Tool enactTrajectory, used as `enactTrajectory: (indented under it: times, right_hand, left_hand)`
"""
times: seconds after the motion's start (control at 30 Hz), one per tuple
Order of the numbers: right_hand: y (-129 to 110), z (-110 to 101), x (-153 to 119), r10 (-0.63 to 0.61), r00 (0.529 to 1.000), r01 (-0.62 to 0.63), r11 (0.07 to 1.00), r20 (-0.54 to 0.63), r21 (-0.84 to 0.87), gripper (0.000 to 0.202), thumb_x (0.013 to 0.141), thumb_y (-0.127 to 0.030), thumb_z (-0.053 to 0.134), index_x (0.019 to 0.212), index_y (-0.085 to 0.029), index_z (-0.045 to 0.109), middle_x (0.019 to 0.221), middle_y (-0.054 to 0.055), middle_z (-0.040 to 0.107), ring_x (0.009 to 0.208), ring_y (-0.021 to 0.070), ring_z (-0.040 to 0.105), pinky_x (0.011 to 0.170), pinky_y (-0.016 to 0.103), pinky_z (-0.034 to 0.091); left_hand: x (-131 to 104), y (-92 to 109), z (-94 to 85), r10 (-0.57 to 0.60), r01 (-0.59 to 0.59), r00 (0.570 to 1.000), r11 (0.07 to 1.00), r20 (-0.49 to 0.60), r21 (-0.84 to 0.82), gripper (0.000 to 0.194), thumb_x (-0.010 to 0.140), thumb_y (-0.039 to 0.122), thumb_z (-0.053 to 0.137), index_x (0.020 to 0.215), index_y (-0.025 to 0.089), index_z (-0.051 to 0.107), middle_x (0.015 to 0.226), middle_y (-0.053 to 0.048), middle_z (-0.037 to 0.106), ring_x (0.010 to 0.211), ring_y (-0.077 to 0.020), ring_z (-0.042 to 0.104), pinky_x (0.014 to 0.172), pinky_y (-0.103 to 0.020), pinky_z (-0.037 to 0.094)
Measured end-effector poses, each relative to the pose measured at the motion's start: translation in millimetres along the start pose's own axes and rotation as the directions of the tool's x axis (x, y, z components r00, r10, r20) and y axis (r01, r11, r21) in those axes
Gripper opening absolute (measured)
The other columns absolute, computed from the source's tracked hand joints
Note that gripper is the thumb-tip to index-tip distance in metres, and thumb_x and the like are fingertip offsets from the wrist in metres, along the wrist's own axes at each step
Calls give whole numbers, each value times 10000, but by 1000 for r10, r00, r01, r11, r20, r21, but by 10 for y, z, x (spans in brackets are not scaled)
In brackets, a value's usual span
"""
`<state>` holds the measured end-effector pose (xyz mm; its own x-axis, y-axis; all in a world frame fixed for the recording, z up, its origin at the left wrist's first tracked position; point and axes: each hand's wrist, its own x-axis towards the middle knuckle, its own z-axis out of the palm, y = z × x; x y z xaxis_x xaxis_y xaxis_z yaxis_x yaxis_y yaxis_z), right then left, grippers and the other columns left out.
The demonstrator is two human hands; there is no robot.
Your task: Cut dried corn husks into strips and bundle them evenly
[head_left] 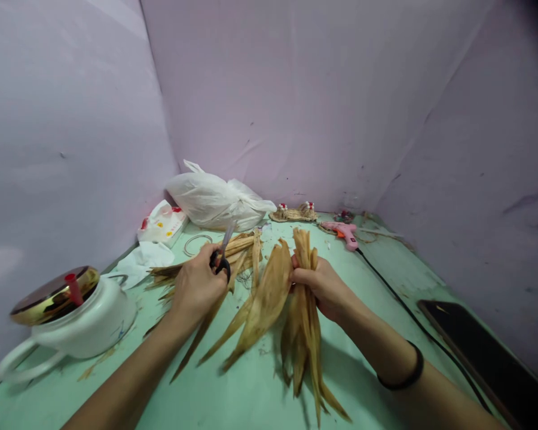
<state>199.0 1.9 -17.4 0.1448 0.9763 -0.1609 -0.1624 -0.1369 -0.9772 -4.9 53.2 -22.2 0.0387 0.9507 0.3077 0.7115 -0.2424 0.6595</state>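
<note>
My left hand [199,285] is closed at the black handles of a pair of scissors [223,264], whose blades point up and away from me. Beneath and beside it lies a loose pile of dried corn husks [240,246] on the table. In my closed right hand [325,288] is a bunch of dried husks [305,322], gripped near the top with its long tips hanging toward me. One broad husk [266,298] leans out to the left of the bunch, near my right fingertips. My right palm is partly hidden behind the bunch.
Left on the green table [260,400] stands a white pot-shaped mug [87,319] with a gold lid [49,298]. Behind are a tissue pack [164,224], a white plastic bag [215,200] and a woven sole [293,213]. A pink glue gun [346,233], its black cord [399,307] and a phone [479,358] lie right.
</note>
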Motion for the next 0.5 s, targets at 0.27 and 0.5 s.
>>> enactTrajectory:
  times: [0.27, 0.5]
  right_hand:
    - [-11, 183, -217, -38, 953, 43, 999, 301, -9, 75, 515, -139, 547, 551, -166, 488, 546, -41, 463, 526, 90, 427, 502, 207, 355]
    - [-22, 228, -276, -73, 935, 119, 986, 347, -114, 100, 525, -138, 539, 540, -172, 446, 548, -46, 409, 539, 84, 370, 500, 207, 306]
  left_hand:
    - [-196, 215, 107, -6, 157, 962, 831, 275, -533, 333, 562, 182, 654, 880, 175, 553, 659, 16, 623, 595, -145, 578, 553, -223, 440]
    - [-230, 322, 65, -79, 317, 927, 684, 365, -657, 318, 496, 97, 598, 802, 160, 540, 569, 33, 599, 505, -115, 544, 479, -202, 423]
